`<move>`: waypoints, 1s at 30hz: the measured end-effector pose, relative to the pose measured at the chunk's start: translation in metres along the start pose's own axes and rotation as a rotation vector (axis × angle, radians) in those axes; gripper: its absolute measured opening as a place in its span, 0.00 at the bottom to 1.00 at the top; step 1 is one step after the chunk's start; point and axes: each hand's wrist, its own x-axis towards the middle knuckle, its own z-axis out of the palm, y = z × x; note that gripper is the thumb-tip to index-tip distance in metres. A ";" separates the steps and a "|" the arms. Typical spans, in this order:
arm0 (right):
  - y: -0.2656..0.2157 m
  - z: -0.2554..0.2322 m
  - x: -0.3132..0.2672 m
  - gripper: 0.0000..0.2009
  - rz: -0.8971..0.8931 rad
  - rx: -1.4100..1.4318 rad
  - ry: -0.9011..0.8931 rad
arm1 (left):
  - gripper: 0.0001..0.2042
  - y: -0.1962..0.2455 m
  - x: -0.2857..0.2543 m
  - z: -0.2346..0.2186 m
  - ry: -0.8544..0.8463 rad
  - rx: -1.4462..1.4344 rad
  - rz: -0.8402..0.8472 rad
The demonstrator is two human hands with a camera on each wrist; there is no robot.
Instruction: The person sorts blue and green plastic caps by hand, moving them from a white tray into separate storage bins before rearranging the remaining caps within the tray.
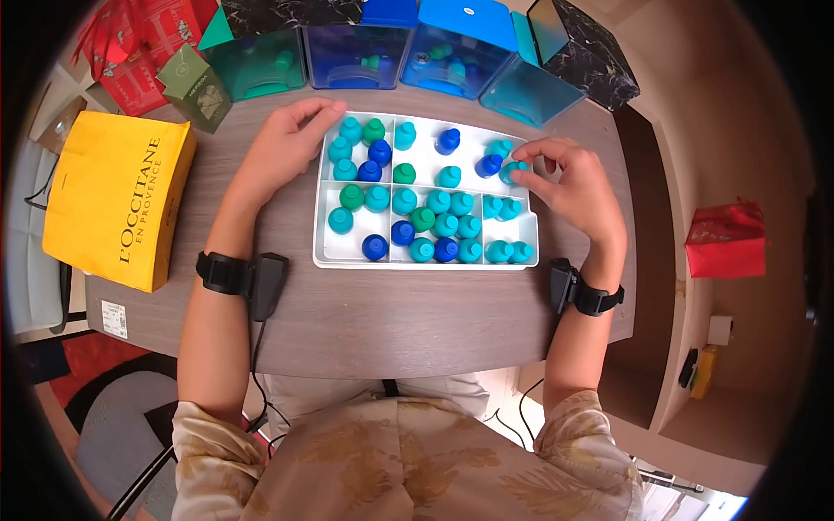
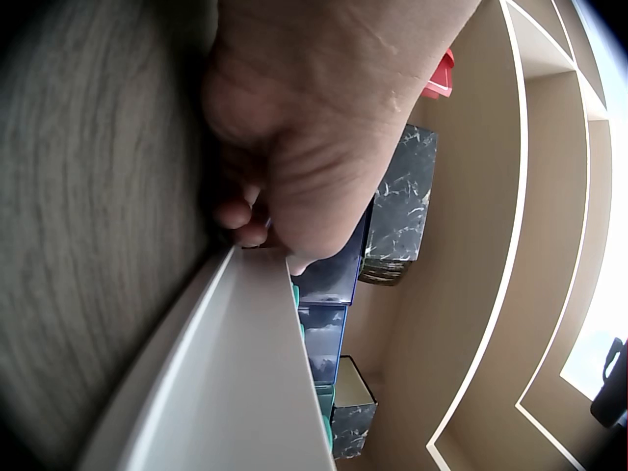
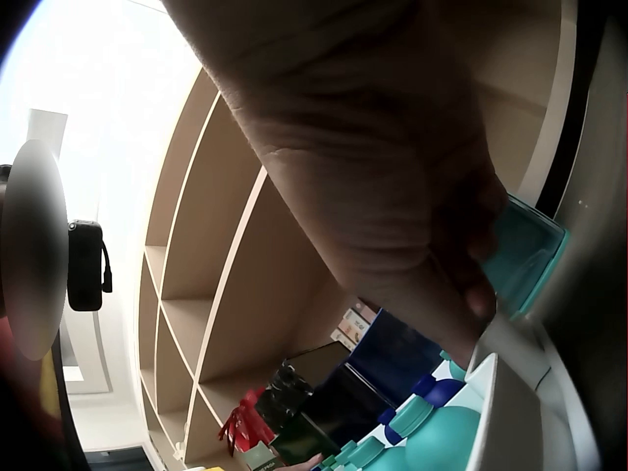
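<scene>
A white divided tray [image 1: 356, 260] holds several teal, blue and green bottles standing upright in its compartments. At its far left corner, my left hand [image 1: 282, 148] grips the rim; the left wrist view has curled fingers of that hand [image 2: 304, 147] against the tray's corner [image 2: 235, 343]. Over the far right compartment, my right hand [image 1: 569, 187] pinches a teal bottle [image 1: 511, 174] between thumb and index finger. Beside that bottle stands a blue one [image 1: 488, 166]. In the right wrist view, the hand [image 3: 373, 177] hides what its fingertips hold, above the tray wall [image 3: 505, 422].
Behind the tray stand clear-fronted green and blue bins [image 1: 356, 56], some with bottles inside. A yellow bag [image 1: 122, 200], a small green box [image 1: 196, 87] and a red bag [image 1: 130, 52] are at the left. A shelf with a red bag [image 1: 726, 239] is at the right.
</scene>
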 end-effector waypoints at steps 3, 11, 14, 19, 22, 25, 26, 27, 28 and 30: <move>0.000 0.000 -0.001 0.13 -0.010 -0.014 0.013 | 0.19 0.002 -0.001 0.000 -0.011 -0.011 -0.013; -0.015 -0.002 0.000 0.12 -0.100 -0.034 0.116 | 0.19 0.002 -0.002 0.000 -0.008 0.000 -0.003; -0.023 0.009 0.003 0.11 -0.170 -0.027 0.086 | 0.19 0.002 -0.001 -0.001 -0.012 -0.001 0.008; -0.019 0.021 0.006 0.09 -0.214 -0.028 0.048 | 0.19 -0.001 0.000 0.000 0.000 0.002 0.021; -0.023 0.026 0.008 0.09 -0.226 -0.013 0.076 | 0.19 0.000 -0.001 0.000 0.004 0.014 0.022; -0.032 0.020 0.004 0.09 -0.172 0.011 0.093 | 0.19 0.000 0.000 -0.001 -0.006 0.016 0.021; -0.037 0.016 0.003 0.09 -0.141 0.021 0.095 | 0.19 0.000 0.001 -0.001 -0.010 0.016 0.019; -0.036 0.012 0.001 0.09 -0.171 0.018 0.086 | 0.19 0.000 0.000 -0.001 -0.014 0.016 0.016; -0.033 0.005 -0.002 0.10 -0.200 0.016 0.076 | 0.19 0.000 0.000 -0.002 -0.017 0.013 0.017; -0.030 -0.005 -0.008 0.10 -0.230 0.029 0.004 | 0.19 -0.001 0.000 -0.002 -0.020 0.007 0.020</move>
